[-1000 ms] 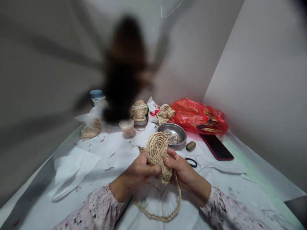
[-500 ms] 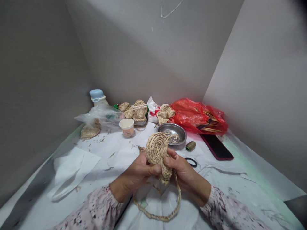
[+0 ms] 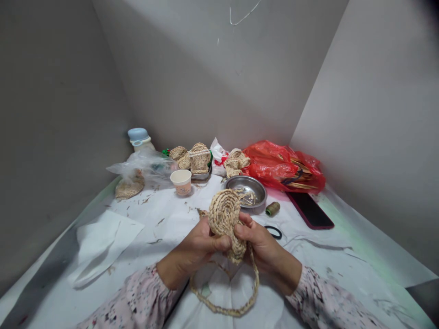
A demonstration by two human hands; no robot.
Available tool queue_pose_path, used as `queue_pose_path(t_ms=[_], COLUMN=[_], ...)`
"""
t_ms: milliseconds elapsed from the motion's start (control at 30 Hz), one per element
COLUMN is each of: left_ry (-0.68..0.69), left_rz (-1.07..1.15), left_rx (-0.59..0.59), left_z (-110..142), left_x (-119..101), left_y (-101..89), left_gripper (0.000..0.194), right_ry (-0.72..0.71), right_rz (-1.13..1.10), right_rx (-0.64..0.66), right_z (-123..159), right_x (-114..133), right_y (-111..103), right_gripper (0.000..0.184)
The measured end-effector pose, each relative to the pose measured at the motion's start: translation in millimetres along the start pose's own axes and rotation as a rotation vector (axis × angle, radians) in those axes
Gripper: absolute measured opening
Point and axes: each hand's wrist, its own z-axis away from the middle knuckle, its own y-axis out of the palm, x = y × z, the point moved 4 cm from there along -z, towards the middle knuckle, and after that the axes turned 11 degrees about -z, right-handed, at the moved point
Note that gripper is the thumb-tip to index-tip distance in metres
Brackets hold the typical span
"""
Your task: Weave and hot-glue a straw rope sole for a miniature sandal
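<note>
While both hands close on a flat coiled straw disc, held upright just above the table at lower centre, the fingers hide its lower edge and the spot where a long straw braid leaves it. The braid drops in a loop onto the white paper sheet covering the table. The left hand grips the disc's near side with the thumb across its face; the right hand holds the far side, fingers curled. Speckled sleeves run off the bottom edge. Just beyond the hands, a steel dish holds straw scraps. Beside it lie a spool of thread, a black loop, partly behind the right hand, and a phone in a red case. At upper centre stand woven straw pieces, a paper cup and a blue-capped bottle. A red plastic bag lies at upper right, its contents only dimly seen. The print on the cup is too small to read. Hands and objects match the frame half a second earlier.
</note>
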Motion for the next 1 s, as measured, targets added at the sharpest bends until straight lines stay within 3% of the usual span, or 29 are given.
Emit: queue_pose_path(t_ms=[400,600,767,1000], left_ry=[-0.002,0.074,0.1,0.118], left_rz=[-0.01,0.008,0.048,0.138], left_rx=[-0.007,-0.027,-0.034,-0.298], left_z=[0.7,-0.5,-3.0,-6.5], left_x=[0.8,-0.4,-2.9,-6.3], left_y=[-1.3,0.3,0.8,-7.7], left_gripper=[0.065,0.062,0.065,0.037], right_ry=[0.0,-0.021,0.013,-0.097], right_rz=[-0.009,-0.05,0.042,0.303], right_rx=[0.005,-0.087,-0.061,-0.191], right_z=[0.1,-0.4,-1.0,-0.4], right_x=[0.7,2.1,10.0,40.8], right_y=[-1.8,-9.0,-9.0,-5.4], right_gripper=[0.038,0.049,0.036,0.03])
